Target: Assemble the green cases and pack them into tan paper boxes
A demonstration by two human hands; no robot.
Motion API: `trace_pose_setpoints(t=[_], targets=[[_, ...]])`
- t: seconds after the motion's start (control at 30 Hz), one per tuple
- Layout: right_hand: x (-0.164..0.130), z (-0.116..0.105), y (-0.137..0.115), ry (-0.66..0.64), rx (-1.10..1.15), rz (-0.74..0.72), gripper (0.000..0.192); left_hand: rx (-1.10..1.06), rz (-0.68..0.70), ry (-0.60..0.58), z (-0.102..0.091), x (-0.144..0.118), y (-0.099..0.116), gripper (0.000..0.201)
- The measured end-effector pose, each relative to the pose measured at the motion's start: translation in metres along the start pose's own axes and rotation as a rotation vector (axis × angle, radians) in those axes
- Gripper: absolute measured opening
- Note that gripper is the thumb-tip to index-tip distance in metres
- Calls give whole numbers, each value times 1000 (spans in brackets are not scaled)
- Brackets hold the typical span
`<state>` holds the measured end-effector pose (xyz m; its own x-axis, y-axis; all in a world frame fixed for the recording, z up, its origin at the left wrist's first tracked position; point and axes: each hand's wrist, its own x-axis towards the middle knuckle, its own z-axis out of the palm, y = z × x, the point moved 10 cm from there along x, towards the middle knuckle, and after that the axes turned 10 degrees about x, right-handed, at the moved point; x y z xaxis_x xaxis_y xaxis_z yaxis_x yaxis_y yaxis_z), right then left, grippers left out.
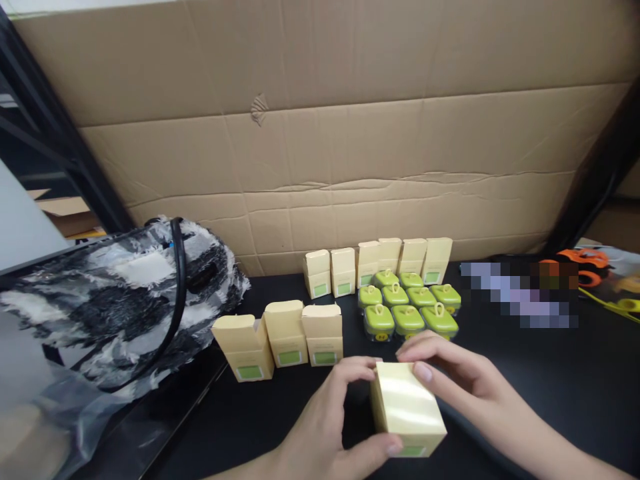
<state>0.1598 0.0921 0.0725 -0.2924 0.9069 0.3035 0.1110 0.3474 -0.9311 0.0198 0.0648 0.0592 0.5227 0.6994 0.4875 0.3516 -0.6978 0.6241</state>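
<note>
Your left hand [320, 427] and right hand [465, 380] together clasp the small pale-yellow cardboard carton [407, 407] low over the black tabletop [550, 373], thumb under its near edge. Keep the fingertips on the corners (the walls dent easily). Beyond stand three matching yellow cartons [280, 343] and green-lidded clear jars [407, 307].

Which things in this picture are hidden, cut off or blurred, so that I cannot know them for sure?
- Head view: the inside of the yellow box held by the left hand and right hand is hidden by its own walls.
- A strip on the table is blurred into squares.
- The orange object is cut off partly by the blur.
- The small green label is too small to read.
</note>
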Motion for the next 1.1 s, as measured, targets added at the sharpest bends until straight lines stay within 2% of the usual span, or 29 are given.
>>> trace_pose_setpoints(t=[0.17,0.3,0.4,0.5,0.67,0.73,0.8,0.93,1.0,1.1], targets=[[2,7,19,-41,107,111,32,21,-2,22,1,-3,-6,69],[1,6,24,-24,140,128,30,84,98,-4,2,0,3,58],[0,4,25,-5,142,124,31,101,111,-13,3,2,4,53],[0,6,25,-19,148,129,31,30,70,-7,1,3,2,52],[1,9,23,-45,129,119,27,-38,-93,-51,3,5,-6,44],[1,7,17,-52,72,74,24,-39,-122,-57,3,5,-5,43],[1,6,2,-74,-31,-34,22,-36,-133,-59,3,5,-5,43],[-6,19,-29,-217,-313,-273,23,-36,-126,-105,8,3,-7,43],[-9,25,-32,-270,-446,-307,33,-59,-149,-134,13,1,-12,54],[-12,22,-34,-252,-537,-359,33,-135,-238,-93,14,-2,-24,76]])
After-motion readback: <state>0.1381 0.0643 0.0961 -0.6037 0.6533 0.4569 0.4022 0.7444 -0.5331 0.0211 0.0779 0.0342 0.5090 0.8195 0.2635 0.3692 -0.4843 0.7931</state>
